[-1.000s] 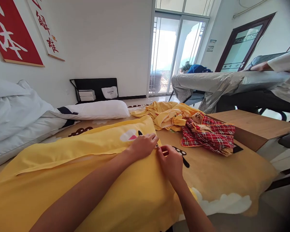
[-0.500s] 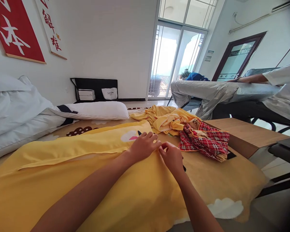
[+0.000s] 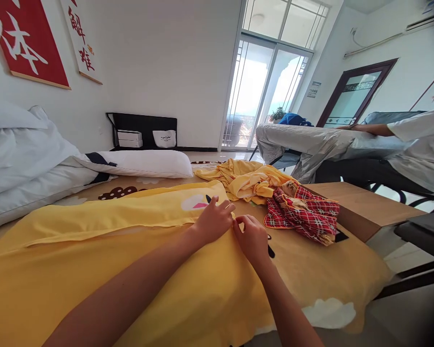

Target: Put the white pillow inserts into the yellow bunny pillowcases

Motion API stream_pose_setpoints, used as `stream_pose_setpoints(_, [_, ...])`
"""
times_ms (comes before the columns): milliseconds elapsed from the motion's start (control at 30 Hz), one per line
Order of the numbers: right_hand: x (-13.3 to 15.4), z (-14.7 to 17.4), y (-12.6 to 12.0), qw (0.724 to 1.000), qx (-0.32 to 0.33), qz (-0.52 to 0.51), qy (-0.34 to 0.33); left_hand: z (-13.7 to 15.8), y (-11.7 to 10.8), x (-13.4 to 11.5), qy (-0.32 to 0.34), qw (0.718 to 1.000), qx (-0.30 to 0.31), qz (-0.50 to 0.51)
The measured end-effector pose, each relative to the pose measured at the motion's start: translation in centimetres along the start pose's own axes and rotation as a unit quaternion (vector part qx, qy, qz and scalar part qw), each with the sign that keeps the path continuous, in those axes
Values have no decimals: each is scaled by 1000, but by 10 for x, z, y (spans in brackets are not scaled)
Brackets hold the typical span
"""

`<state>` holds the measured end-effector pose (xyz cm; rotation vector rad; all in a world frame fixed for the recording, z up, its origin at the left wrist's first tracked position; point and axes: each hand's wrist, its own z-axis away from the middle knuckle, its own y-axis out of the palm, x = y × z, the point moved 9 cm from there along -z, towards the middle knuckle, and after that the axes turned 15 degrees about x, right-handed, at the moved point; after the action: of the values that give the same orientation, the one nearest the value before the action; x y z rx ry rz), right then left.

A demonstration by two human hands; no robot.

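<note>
A yellow duvet cover (image 3: 104, 279) lies spread over the bed, with a long slit running across it and a white and pink print near its far right corner. At that right edge my left hand (image 3: 215, 220) is closed, fingers bent and pinching the fabric. Close beside it, almost touching, my right hand (image 3: 251, 238) pinches the same edge between thumb and forefinger. What exactly sits between the fingertips is too small to make out.
A crumpled yellow cloth (image 3: 244, 176) and a red plaid cloth bundle (image 3: 307, 214) lie beyond my hands. White pillows and bedding (image 3: 25, 168) are at the left. A wooden box (image 3: 369, 205) stands at the right, near a plastic-covered table (image 3: 311, 142) where a person's arm rests.
The view has shifted slightly. My hands have drawn a little closer to me along the cover's right edge, both still pinching the fabric.
</note>
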<state>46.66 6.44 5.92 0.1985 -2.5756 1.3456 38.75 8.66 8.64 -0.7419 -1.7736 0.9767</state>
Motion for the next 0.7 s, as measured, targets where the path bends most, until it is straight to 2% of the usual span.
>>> stream_pose_setpoints(133, [8, -3, 4, 998, 28, 48, 16, -1, 6, 1, 0, 1000, 10, 11])
stream_pose_setpoints(267, [11, -8, 6, 989, 84, 89, 84, 0, 8, 0, 5, 1000, 20, 12])
stream_pose_setpoints(467, [23, -12, 5, 978, 103, 142, 116, -1, 10, -10, 22, 999, 21, -9])
stream_pose_setpoints(600, [10, -14, 9, 989, 118, 38, 86, 4, 2, -7, 6, 999, 42, 7])
stream_pose_setpoints(700, [-13, -18, 10, 986, 139, -79, 52, 42, -21, 17, -29, 998, 59, 18])
